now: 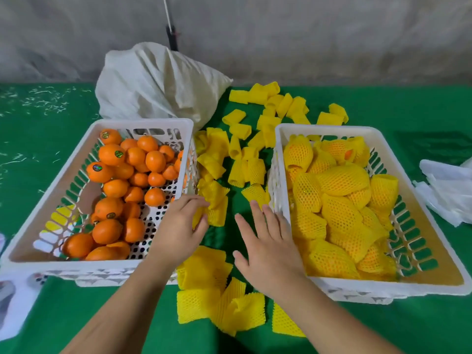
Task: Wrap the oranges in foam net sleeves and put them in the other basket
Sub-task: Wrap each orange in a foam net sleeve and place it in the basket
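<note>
Several bare oranges [120, 180] fill the white basket [143, 122] on the left. In the white basket [329, 130] on the right lie several oranges wrapped in yellow foam net [342, 178]. Loose yellow foam net sleeves [240, 152] are strewn on the green cloth between the baskets. My left hand [178, 226] pinches one yellow sleeve [217, 208] beside the left basket's near right corner. My right hand [268, 249] hovers with fingers spread, holding nothing, just left of the right basket's wall.
A white cloth sack [155, 80] sits behind the left basket. White plastic sheets [449, 190] lie at the right edge. More sleeves [219, 300] lie near the front, between my forearms. A grey wall stands behind the table.
</note>
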Available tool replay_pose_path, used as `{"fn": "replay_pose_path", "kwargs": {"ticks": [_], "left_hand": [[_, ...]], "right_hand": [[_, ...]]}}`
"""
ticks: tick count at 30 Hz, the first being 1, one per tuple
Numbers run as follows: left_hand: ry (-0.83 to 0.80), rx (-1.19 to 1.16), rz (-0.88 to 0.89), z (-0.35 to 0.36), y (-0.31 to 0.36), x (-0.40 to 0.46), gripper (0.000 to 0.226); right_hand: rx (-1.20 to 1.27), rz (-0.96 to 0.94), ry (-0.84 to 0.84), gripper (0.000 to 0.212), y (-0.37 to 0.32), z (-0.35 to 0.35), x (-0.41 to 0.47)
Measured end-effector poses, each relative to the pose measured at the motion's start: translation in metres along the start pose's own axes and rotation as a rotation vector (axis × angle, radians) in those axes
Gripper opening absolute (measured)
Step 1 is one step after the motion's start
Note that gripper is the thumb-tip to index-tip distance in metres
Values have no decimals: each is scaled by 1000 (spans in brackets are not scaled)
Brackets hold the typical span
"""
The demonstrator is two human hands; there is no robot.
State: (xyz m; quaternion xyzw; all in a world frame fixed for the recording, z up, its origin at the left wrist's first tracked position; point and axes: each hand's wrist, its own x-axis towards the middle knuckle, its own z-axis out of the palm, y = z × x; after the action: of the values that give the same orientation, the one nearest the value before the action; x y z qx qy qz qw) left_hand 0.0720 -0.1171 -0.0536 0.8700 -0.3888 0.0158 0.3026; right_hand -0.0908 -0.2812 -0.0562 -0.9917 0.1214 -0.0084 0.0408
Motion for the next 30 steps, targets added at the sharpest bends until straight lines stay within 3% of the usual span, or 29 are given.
{"fn": "replay_pose_path", "kwargs": {"ticks": [2,4,7,9,10,13,16,18,19,21,23,27,30], "left_hand": [[-47,102,63,2,1,-4,26],[-83,198,119,4,0,-7,26],[-98,196,124,4,-3,-9,25],[-86,108,94,3,-5,-8,24],[-78,34,78,1,-6,-9,24],[-83,-232,82,-14,-19,-14,27],[-9,-237,28,-40,-59,-12,41],[-13,-104,-92,-51,-97,0,50],[-95,43,-177,-54,-115,8,57],[-412,314,-395,-55,-144,24,73],[-670,445,-499,-53,-168,31,79],[-906,922,-310,-41,-197,18,85],[-864,1014,-266,-33,-196,18,81]], "right_hand": [[-5,-99,-79,62,-18,13,4],[139,-95,-229,56,-36,39,-3],[240,-27,-422,89,-61,72,-10],[322,42,-446,103,-76,82,-4],[342,59,-408,95,-82,84,2],[433,91,-162,44,-89,81,22],[755,308,89,33,-89,70,38],[994,485,146,46,-91,58,45],[1095,540,175,51,-95,52,48],[1222,563,232,54,-105,37,52],[1303,509,189,53,-118,21,56],[1368,348,-55,42,-146,-7,63],[1431,368,-82,41,-150,-16,61]]}}
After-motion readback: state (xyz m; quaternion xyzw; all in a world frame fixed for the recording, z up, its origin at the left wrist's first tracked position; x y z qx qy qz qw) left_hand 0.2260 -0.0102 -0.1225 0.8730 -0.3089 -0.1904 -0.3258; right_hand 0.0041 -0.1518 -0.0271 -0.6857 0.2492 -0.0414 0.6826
